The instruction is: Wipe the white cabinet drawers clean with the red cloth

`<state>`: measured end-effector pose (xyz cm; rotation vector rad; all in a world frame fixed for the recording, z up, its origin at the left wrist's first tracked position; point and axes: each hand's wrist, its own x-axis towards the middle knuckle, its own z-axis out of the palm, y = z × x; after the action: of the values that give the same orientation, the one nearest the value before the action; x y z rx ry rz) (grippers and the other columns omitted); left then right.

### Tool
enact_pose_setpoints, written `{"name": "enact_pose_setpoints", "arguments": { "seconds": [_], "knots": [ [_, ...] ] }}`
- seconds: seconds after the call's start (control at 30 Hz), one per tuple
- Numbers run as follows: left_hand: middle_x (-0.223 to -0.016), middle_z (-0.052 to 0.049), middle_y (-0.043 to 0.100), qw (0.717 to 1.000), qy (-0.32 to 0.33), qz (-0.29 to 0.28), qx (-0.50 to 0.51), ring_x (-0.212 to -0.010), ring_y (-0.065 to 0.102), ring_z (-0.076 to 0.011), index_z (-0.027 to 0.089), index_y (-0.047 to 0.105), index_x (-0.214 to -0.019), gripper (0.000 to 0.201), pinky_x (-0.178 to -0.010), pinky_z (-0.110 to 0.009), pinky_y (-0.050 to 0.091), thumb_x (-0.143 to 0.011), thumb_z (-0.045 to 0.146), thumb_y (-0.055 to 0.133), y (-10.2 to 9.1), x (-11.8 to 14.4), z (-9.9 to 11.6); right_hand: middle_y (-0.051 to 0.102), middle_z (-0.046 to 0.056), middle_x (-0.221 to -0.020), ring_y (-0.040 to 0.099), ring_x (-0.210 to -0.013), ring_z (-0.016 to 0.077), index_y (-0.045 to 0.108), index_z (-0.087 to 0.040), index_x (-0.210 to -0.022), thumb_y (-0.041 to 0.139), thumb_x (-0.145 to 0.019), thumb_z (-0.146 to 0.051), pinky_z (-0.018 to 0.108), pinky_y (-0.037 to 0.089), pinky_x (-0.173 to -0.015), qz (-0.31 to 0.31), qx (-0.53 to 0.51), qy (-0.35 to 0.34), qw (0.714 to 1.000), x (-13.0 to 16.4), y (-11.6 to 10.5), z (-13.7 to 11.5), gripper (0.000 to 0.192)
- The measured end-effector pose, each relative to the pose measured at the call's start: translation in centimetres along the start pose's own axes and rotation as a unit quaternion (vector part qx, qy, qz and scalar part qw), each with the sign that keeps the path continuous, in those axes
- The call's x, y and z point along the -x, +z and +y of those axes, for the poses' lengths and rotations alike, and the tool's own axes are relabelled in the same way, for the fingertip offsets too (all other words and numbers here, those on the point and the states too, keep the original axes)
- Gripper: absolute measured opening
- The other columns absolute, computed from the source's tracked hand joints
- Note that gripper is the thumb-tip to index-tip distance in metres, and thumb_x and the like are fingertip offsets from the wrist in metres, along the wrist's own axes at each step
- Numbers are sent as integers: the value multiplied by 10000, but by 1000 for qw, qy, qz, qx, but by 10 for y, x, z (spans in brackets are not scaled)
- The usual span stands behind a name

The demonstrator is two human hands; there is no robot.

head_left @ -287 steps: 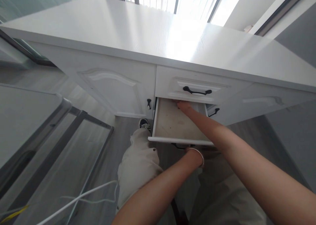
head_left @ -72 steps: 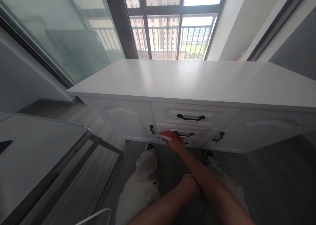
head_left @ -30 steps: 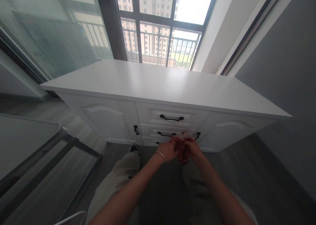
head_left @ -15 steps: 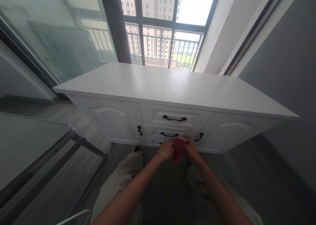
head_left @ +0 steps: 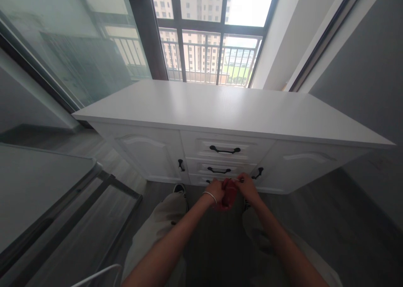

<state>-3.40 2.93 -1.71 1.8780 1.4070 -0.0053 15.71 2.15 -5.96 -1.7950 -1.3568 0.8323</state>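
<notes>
A small red cloth-like item (head_left: 229, 195) hangs low in front of the drawers, bunched between my two hands; its exact kind is too dim and blurred to tell. My left hand (head_left: 215, 189) is closed on its left side, with a thin pale bracelet around that wrist. On the other side, my right hand (head_left: 247, 187) pinches near the item's upper right edge, fingertips together. Just beyond both hands is the white cabinet (head_left: 151, 152), whose middle column has several drawers with black handles (head_left: 224, 149). My hands partly cover the lowest drawer.
The cabinet's white top (head_left: 201, 106) spans the view below a window (head_left: 204, 52) with railings outside. At left stands a pale panel (head_left: 40, 186) with a grey frame. A grey wall (head_left: 362, 69) rises at right. My shoes and legs are on the dark floor (head_left: 214, 245).
The red item looks more bunched and its outline has changed. My right fingers have shifted slightly at its upper edge. The whole view has moved a little.
</notes>
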Motion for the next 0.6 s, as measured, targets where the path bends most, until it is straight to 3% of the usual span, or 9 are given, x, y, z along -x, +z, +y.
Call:
{"name": "enact_pose_setpoints", "arguments": {
  "seconds": [0.1,0.2,0.37,0.47,0.6],
  "knots": [
    [-1330,-222,694,1000,-1,21,-7,-1242,705,-314,105,750,-1319,423,-1112,-382,515,-967,130,516,-4,3,2,669,99,-987,656,-1032,306,566,-269,-723,723,-752,-274,430,521,-977,26,94,-87,991,0,-4,-6,160],
    [-1292,-174,699,999,11,42,-4,-1242,691,-286,151,746,-1324,433,-1117,-357,510,-970,124,497,-10,5,4,684,83,-925,663,-997,305,551,-272,-730,709,-795,-291,425,508,-943,-18,117,-109,987,0,-7,-15,172],
    [-1294,-138,696,996,54,67,12,-1304,644,-277,167,706,-1400,544,-1175,-342,475,-895,67,533,-9,2,1,690,25,-751,668,-761,257,544,-278,-781,692,-846,-458,374,472,-758,-55,32,-49,997,-7,-14,-19,242],
    [-1404,-155,650,993,79,86,30,-1341,622,-273,144,576,-1555,696,-1216,-348,445,-868,33,541,-5,0,-1,683,-13,-664,663,-657,248,551,-286,-896,714,-770,-442,355,458,-676,-65,-57,25,996,-14,-18,-15,258],
    [-1482,-165,601,988,115,100,30,-1379,587,-268,127,527,-1554,704,-1233,-363,420,-866,-14,493,-2,2,0,717,-17,-656,687,-639,239,622,-264,-1033,725,-680,-373,350,498,-665,-114,-136,66,982,-21,-21,-8,384]
  ]
}}
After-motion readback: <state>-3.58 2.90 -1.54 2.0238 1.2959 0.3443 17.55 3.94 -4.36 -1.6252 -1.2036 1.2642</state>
